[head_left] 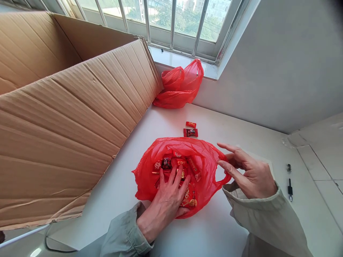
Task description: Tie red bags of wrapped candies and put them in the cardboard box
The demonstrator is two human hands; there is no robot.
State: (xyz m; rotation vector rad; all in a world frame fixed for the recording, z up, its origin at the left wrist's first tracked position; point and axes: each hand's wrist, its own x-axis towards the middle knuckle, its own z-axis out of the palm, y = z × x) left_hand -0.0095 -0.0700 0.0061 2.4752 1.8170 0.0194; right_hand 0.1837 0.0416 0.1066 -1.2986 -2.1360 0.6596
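Note:
A red plastic bag (206, 157) lies with its mouth spread on the white tabletop. Inside it are several red-wrapped candies (192, 200), some with gold print, and one darker piece (166, 163). My left hand (170, 192) reaches into the bag, its fingers spread over the candies; what lies under the palm is hidden. At the bag's right side my right hand (245, 169) pinches the edge by the handle loop between thumb and fingers. Just behind the bag, a small red candy (191, 124) and a dark red candy (190, 132) rest on the table.
A large open cardboard box (88, 125) fills the left side. Another red plastic bag (179, 89) sits crumpled between the box and the wall, below a barred window (171, 21). A black pen (290, 190) lies at the right, near the tiled wall (328, 157).

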